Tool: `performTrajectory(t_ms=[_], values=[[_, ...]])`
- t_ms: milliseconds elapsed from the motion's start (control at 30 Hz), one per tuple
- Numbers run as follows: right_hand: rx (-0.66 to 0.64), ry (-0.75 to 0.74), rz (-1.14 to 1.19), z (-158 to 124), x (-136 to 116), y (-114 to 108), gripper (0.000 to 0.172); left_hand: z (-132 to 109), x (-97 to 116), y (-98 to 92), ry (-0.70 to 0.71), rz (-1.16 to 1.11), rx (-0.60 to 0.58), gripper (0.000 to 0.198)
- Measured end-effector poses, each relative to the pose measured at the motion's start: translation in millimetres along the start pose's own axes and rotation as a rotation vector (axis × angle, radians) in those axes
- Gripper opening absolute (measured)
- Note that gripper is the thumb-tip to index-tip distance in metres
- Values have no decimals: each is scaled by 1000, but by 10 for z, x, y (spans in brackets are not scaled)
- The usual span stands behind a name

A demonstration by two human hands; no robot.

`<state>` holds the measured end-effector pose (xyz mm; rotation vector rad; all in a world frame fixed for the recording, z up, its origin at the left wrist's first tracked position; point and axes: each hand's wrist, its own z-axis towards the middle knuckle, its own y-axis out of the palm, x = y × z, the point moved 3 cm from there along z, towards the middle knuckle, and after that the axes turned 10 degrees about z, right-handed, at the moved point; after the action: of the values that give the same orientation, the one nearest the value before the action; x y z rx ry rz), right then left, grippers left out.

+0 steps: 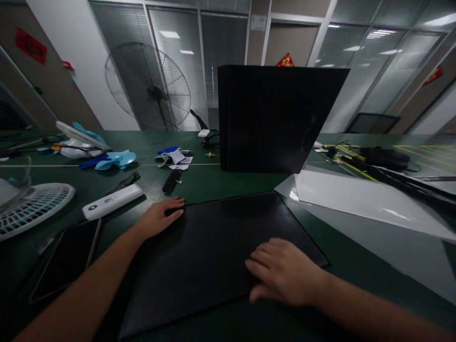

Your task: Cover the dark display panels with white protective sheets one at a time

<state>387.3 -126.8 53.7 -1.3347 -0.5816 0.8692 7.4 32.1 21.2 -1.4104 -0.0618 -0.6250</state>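
Note:
A flat black board (213, 247) lies on the green table (199, 178) right in front of me. My left hand (160, 216) rests open on its far left corner, fingers stretched toward the right. My right hand (281, 270) lies palm down on the board's near right part, fingers spread and pointing left. Neither hand holds anything. Behind the board a tall black panel (274, 118) stands upright.
A white power bank (112, 201), a dark tablet (66, 259), a white fan grille (33, 206) and blue fan blades (116, 159) lie to the left. White sheets (359, 197) and black cables (384, 161) lie to the right. A large floor fan (149, 88) stands behind the table.

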Motion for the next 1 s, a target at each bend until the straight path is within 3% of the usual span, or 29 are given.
performTrajectory(t_ms=[67, 167, 267, 367, 500, 700, 800, 1000], values=[[-30, 334, -12, 104, 505, -195, 47, -5, 3, 16, 23, 108, -24, 80], [110, 719, -131, 33, 1340, -434, 57, -22, -20, 53, 31, 212, -68, 82], [158, 1067, -178, -330, 2024, -384, 88, -28, -69, 120, 54, 263, -105, 89], [72, 1262, -104, -723, 2381, -186, 89, -7, -119, 187, 31, 303, -94, 95], [2, 1313, -54, -925, 2472, -86, 79, 29, -109, 220, -74, 327, -64, 94], [8, 1336, -137, -804, 2246, -273, 55, 0, 4, 162, -243, 305, -4, 96], [12, 1310, -181, -728, 2067, -399, 43, -8, 25, 163, -240, 272, 7, 96], [17, 1244, -203, -593, 1802, -547, 41, 8, -9, 183, -225, 259, 14, 93]])
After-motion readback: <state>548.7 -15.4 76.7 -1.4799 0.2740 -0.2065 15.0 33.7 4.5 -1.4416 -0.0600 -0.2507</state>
